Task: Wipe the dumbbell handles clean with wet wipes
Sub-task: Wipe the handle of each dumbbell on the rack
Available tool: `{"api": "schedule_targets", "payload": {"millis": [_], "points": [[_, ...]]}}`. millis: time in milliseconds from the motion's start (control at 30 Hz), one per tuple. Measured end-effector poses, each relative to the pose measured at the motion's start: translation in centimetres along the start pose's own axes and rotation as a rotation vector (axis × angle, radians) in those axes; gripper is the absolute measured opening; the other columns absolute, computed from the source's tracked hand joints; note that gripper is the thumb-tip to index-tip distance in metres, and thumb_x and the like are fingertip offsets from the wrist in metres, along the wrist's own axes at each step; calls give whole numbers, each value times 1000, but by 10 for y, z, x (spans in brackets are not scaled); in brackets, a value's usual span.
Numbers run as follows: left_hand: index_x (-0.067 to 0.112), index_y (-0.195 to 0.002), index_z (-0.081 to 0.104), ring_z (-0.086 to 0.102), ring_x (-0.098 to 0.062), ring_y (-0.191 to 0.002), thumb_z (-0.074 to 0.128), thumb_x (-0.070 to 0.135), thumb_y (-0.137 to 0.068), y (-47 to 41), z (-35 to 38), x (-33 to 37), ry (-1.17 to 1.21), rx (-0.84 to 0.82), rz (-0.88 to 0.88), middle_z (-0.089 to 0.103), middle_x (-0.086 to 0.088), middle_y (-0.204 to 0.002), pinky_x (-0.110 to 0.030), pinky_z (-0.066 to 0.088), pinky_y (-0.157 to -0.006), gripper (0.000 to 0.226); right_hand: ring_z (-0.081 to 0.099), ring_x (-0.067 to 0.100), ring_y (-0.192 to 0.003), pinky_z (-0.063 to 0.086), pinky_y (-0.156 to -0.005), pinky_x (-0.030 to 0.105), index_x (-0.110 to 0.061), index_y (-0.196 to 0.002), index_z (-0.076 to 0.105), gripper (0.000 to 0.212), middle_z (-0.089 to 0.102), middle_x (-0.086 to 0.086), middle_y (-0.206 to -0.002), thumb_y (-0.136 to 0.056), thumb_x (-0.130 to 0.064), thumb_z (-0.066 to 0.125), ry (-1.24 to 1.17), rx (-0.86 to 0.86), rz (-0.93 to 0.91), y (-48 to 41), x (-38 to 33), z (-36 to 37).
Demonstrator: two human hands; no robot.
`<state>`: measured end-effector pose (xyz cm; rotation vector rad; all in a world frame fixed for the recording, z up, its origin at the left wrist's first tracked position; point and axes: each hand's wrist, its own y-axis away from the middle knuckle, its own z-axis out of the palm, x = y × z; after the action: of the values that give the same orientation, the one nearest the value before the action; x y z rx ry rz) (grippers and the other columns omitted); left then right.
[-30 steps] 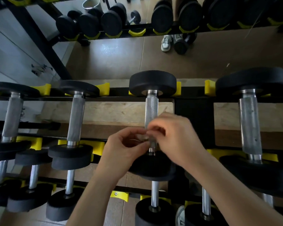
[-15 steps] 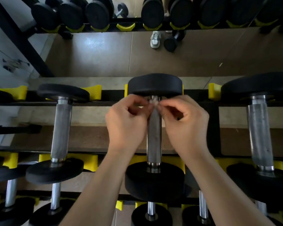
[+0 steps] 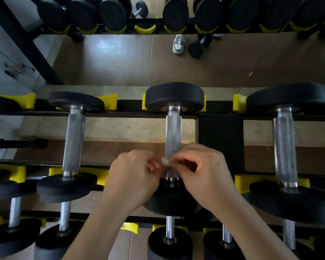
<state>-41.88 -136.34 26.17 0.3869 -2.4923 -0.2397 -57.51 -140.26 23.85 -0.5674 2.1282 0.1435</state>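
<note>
The middle dumbbell lies on the rack with its knurled steel handle (image 3: 173,132) pointing away from me, between two black heads. My left hand (image 3: 132,177) and my right hand (image 3: 201,171) meet over the near end of that handle. Between their fingertips they pinch a small, crumpled grey wet wipe (image 3: 165,162), pressed against the left side of the handle. Both hands have curled fingers. The lowest part of the handle and most of the near head are hidden behind the hands.
Other dumbbells lie alongside: one on the left (image 3: 73,139), one on the right (image 3: 284,147), smaller ones on the lower tier (image 3: 170,241). The black rack has yellow cradles (image 3: 109,102). A mirror behind reflects the floor, a shoe (image 3: 178,44) and more weights.
Both hands slid with the wipe along the middle handle: from the near end up to the far head half a second ago, then back down to the near end now.
</note>
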Motion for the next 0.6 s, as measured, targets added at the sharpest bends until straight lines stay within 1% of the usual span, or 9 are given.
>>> {"api": "schedule_targets", "payload": {"millis": [67,100,167,233,300,367,433,533,600], "points": [[34,-73,68,62,8,-72,63,58,-79,0,1,8,92,91,-28,64,24,-67,-10,46,-64,26,61,3,-76,52,-71,21,-16,-86,73,7,64,-9,-84,-81,-10,72,32,121,-26,-9,0,1],[34,-72,67,61,9,-71,63,60,-78,-1,3,13,113,134,-32,64,24,-67,-7,43,-61,26,60,3,-77,52,-72,19,-15,-87,72,9,64,-8,-85,-81,-8,71,25,162,-23,-14,0,2],[33,-70,67,60,6,-69,65,57,-78,-5,9,21,111,209,-57,64,20,-65,-9,42,-59,25,61,3,-80,52,-74,15,-14,-91,73,13,65,-7,-89,-83,-5,69,-23,179,2,-18,3,1],[30,-70,67,59,0,-68,68,51,-80,-9,15,25,150,267,-111,64,14,-68,-15,44,-60,24,62,0,-86,50,-77,11,-16,-98,72,17,65,-8,-94,-86,-6,67,-75,147,31,-15,6,-1],[29,-75,65,60,-1,-68,70,46,-81,-10,20,30,186,332,-131,64,12,-69,-20,48,-62,19,61,-3,-92,46,-78,5,-19,-104,71,21,66,-11,-97,-87,-7,66,-115,123,41,-9,8,-4],[30,-83,65,61,0,-69,70,40,-84,-8,23,39,161,425,-109,64,13,-71,-18,49,-62,11,59,-10,-94,42,-78,1,-21,-111,68,25,64,-16,-99,-89,-9,64,-181,99,65,-6,8,-8],[30,-87,70,62,-4,-70,67,33,-88,-7,27,50,75,500,-95,67,11,-76,-22,49,-63,4,55,-16,-95,41,-79,0,-23,-118,65,29,61,-21,-101,-92,-10,61,-245,47,98,-7,9,-12],[27,-86,73,60,-15,-65,60,33,-91,-2,34,65,-102,571,-113,66,7,-74,-23,37,-54,16,54,-14,-101,41,-83,2,-26,-118,64,31,61,-22,-106,-94,-7,56,-369,-54,124,-7,11,-22],[27,-83,70,54,-12,-59,60,37,-92,6,40,76,-202,580,-113,58,12,-68,-17,28,-49,16,55,-10,-105,43,-86,5,-26,-117,64,33,62,-18,-112,-94,-4,54,-490,-125,166,-5,13,-30]]}}
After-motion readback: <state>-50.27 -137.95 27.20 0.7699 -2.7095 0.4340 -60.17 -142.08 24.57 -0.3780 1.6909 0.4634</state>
